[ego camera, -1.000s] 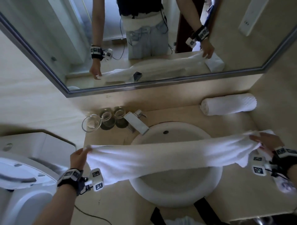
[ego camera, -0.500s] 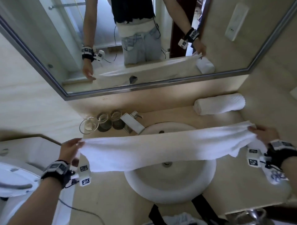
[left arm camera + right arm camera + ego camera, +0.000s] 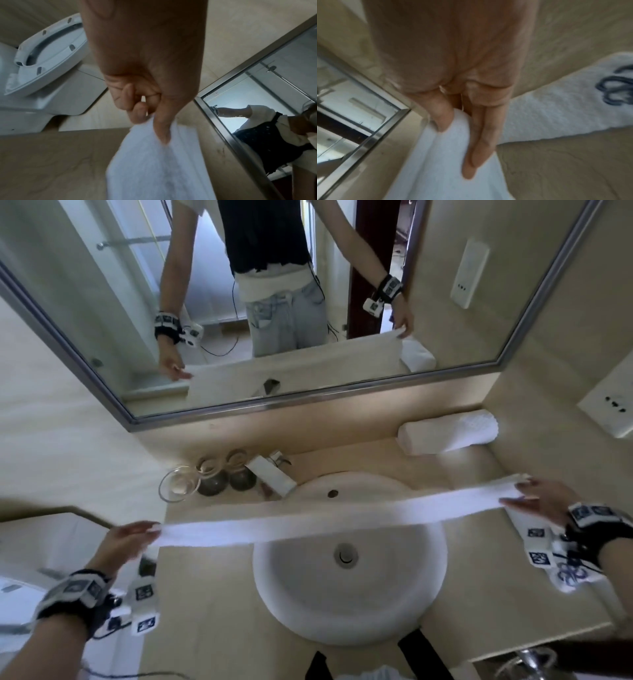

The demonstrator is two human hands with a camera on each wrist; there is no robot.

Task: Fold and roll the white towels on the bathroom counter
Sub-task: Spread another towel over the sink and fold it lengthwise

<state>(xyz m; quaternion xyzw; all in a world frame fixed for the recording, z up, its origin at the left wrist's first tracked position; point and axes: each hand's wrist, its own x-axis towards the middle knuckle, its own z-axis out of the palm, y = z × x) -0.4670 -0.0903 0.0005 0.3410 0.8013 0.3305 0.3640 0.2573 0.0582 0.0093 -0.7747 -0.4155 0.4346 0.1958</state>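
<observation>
A white towel (image 3: 329, 518) is stretched taut above the round sink (image 3: 349, 604), seen as a narrow band. My left hand (image 3: 137, 534) pinches its left end (image 3: 154, 155) between thumb and fingers. My right hand (image 3: 537, 499) pinches the right end (image 3: 450, 148), with long fingers (image 3: 477, 142) laid along the cloth. A rolled white towel (image 3: 448, 431) lies on the counter at the back right. Another white towel with a blue embroidered mark (image 3: 565, 108) lies on the counter under my right wrist (image 3: 568, 575).
A chrome tap (image 3: 274, 474) stands behind the sink, with a glass bowl (image 3: 178, 486) and two glasses (image 3: 222, 470) to its left. A wall mirror (image 3: 308, 302) hangs above. The toilet (image 3: 34, 67) is at the left. The beige counter (image 3: 212, 628) surrounds the sink.
Both hands have lifted and pulled apart, so the towel, which hung down broadly over the sink, is now taut and shows as a narrow band. The head view has tilted upward.
</observation>
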